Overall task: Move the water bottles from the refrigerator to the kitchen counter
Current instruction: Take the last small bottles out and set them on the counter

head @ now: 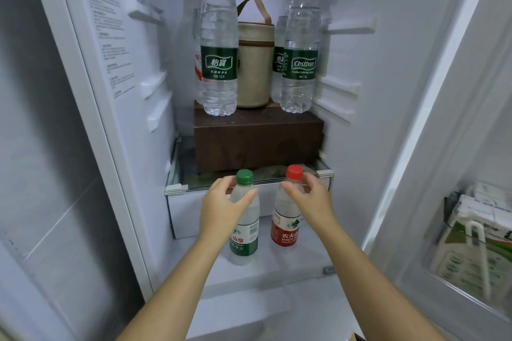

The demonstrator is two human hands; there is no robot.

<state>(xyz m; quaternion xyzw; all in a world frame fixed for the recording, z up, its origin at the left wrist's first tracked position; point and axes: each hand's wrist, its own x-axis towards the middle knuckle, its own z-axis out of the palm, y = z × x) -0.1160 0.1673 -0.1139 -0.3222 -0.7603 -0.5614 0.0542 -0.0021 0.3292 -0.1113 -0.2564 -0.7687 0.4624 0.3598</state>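
Both hands reach into the open refrigerator [133,124]: the left hand [221,202] curls half-open around the neck of the green-capped bottle [245,219], the right hand [307,196] likewise at the red-capped bottle [286,219], both bottles standing on the white lower shelf [277,263]. Above the hands, a brown box [257,141] carries two large bottles [219,63] and a beige bag [255,63]. Right of the hands, the door bin [432,266] holds cartons [476,243].

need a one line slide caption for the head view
Left hand and right hand close around a green-capped bottle and a red-capped bottle in the open refrigerator.
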